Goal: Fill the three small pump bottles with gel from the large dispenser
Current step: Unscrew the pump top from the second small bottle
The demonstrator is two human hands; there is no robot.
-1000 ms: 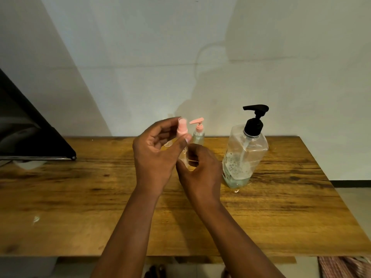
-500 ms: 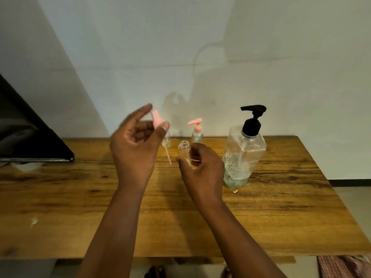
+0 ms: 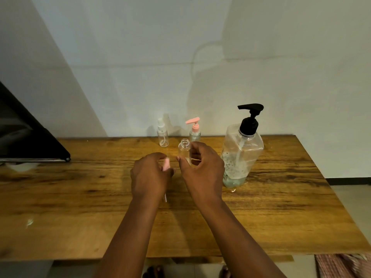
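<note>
Wooden counter spreads wide, plenty of bare board left and right of the hands. Left hand curls its fingers round a pink pump cap, low over the counter. Right hand pinches an uncapped small bottle, upright. Large dispenser stands just right; two more small bottles sit at the back edge, by the wall.

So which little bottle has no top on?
The small bottle held in the right hand; its neck is open. The two behind keep their tops on.
</note>
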